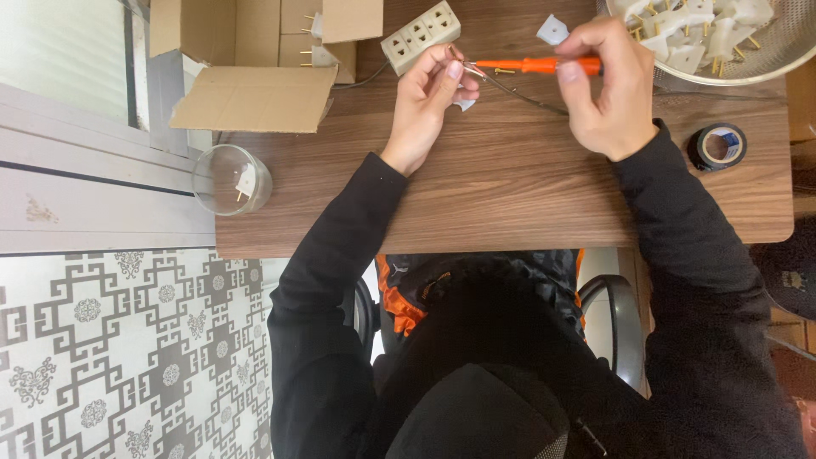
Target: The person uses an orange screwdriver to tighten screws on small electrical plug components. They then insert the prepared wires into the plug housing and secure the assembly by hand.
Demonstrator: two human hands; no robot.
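Inventory, tabletop [510, 195], as I'm working:

- Right hand [608, 89]: closed round an orange-handled screwdriver [531, 65], lying horizontal, tip pointing left toward my other hand.
- Left hand [429, 98]: fingers pinched shut on a small white part [464, 104], mostly hidden behind them; can't tell its exact shape. A thin dark wire [531, 100] is running from the part off to the right, under the screwdriver.
- White power strip [421, 34]: far side, just beyond left hand.
- Cardboard box [246, 59], flaps open: far left, a few white pronged pieces inside.
- Metal bowl [765, 59]: far right, holding many white pronged pieces [697, 30].
- Single white piece [552, 30]: loose, far, between strip & bowl.
- Clear cup [229, 178]: left edge, one pronged piece inside.
- Black tape roll [716, 146]: right, near side of bowl.

Handling note, my judgement: I'm keeping the blade in line w/ the part, steadying it w/ the left fingers close to the tip, turning gently so the tip isn't slipping toward my fingers or nicking the wire.
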